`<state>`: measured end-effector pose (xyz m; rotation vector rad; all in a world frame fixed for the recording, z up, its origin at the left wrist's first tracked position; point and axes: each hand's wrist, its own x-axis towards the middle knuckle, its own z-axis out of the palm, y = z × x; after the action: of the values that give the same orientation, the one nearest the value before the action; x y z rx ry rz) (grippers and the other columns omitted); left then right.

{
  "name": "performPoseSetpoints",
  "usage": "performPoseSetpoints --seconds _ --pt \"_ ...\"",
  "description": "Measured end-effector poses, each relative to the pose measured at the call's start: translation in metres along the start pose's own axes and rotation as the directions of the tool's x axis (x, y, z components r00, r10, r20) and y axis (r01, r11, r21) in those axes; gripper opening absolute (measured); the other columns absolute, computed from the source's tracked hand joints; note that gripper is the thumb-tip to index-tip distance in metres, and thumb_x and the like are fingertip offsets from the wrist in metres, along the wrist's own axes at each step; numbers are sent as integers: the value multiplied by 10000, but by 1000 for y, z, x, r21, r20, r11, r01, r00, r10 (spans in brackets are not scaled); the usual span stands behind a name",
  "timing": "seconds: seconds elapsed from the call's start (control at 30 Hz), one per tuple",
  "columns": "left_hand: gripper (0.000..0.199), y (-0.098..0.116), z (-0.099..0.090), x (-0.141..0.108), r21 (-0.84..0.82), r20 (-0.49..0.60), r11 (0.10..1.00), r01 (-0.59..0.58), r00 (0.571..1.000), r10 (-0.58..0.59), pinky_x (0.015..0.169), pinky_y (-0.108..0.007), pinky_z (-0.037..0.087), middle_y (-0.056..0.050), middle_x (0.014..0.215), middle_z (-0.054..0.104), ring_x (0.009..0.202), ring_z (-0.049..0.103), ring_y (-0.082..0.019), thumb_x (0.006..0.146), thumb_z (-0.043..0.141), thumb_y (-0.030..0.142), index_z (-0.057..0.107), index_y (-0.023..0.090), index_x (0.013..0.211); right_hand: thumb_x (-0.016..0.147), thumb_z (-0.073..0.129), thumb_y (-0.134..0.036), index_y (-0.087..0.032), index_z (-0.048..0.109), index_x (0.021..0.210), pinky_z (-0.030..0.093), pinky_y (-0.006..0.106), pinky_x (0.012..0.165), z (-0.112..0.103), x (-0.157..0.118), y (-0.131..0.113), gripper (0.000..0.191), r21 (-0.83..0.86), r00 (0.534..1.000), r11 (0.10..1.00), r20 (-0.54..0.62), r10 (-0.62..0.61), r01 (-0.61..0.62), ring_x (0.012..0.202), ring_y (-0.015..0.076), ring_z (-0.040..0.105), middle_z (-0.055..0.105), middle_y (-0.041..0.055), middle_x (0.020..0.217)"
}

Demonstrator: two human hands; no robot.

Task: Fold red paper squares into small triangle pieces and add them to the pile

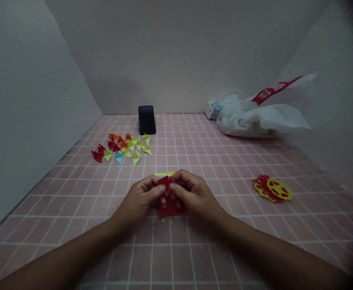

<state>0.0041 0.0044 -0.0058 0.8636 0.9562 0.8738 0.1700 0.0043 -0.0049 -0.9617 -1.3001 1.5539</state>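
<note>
Between my two hands is a small folded piece of red paper, its pointed tip showing above the thumbs. My left hand pinches its left side, and my right hand pinches the right side close by. Both thumbs lie near each other on the paper, and the other fingers curl behind it. Beneath the hands lies a flat red sheet, partly covered by the fingers. Behind them, the edges of yellow and light blue paper sheets stick out.
Several folded paper cranes in red, orange, yellow and blue stand at the back left. A black phone lies behind them. Red and yellow cut-out shapes are at the right. A white plastic bag and a box sit at the back right.
</note>
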Motion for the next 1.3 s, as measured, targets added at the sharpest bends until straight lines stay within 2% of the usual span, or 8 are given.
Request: performPoseSetpoints --seconds 0.1,0.37,0.57,0.67,0.8,0.9,1.1,1.3 --pt "225 0 -1 0 2 14 1000 0 1000 0 609 -204 432 29 640 625 580 544 -83 764 753 319 605 157 813 854 605 -298 -194 554 804 370 215 482 0 0 0 126 -10 1000 1000 9 -1 1 516 87 482 581 -30 654" --pt "146 3 -5 -1 213 65 972 -96 994 84 614 -219 421 38 642 596 599 525 -95 810 678 293 625 159 825 831 607 -279 -186 570 798 394 221 518 -2 0 0 105 -119 997 991 -50 -61 54 587 104 493 574 -12 698" --pt "123 5 -5 -2 350 154 912 -214 974 169 705 -249 448 -4 806 644 735 563 -128 840 629 267 669 152 863 846 608 -292 -181 581 799 415 226 556 -4 2 1 124 -105 997 992 -27 -69 65 630 110 522 578 -5 735" --pt "143 6 -5 -4 416 180 875 -248 966 187 710 -255 444 -17 828 652 761 562 -140 857 616 279 678 150 863 857 594 -276 -185 572 776 393 222 539 -4 2 1 123 -114 996 989 -14 -94 91 601 103 492 549 -20 694" --pt "271 5 -8 -4 502 179 815 -289 957 228 642 -248 412 -5 724 597 683 522 -131 921 549 351 652 147 776 857 576 -230 -181 553 732 389 227 563 -5 1 0 136 -252 989 957 5 -150 146 624 104 484 554 -15 696" --pt "291 6 -8 -3 496 173 809 -317 948 266 638 -246 422 -3 694 603 661 537 -130 938 526 356 639 154 762 861 560 -219 -181 550 739 392 230 574 -6 1 1 129 -296 986 942 -4 -167 158 633 106 486 562 -14 703" --pt "253 8 -8 -3 438 79 847 -301 951 298 594 -221 428 8 645 584 613 521 -115 868 627 315 665 163 670 849 583 -239 -184 539 751 377 225 551 -6 1 -1 121 -213 992 969 9 -128 127 621 101 468 538 -19 709" --pt "193 9 -10 -1 476 108 802 -360 930 352 625 -231 437 -12 728 610 673 539 -126 851 647 261 731 179 699 823 628 -228 -184 539 781 373 218 549 -8 3 -1 108 -197 995 975 35 -98 103 635 101 463 535 -21 732"
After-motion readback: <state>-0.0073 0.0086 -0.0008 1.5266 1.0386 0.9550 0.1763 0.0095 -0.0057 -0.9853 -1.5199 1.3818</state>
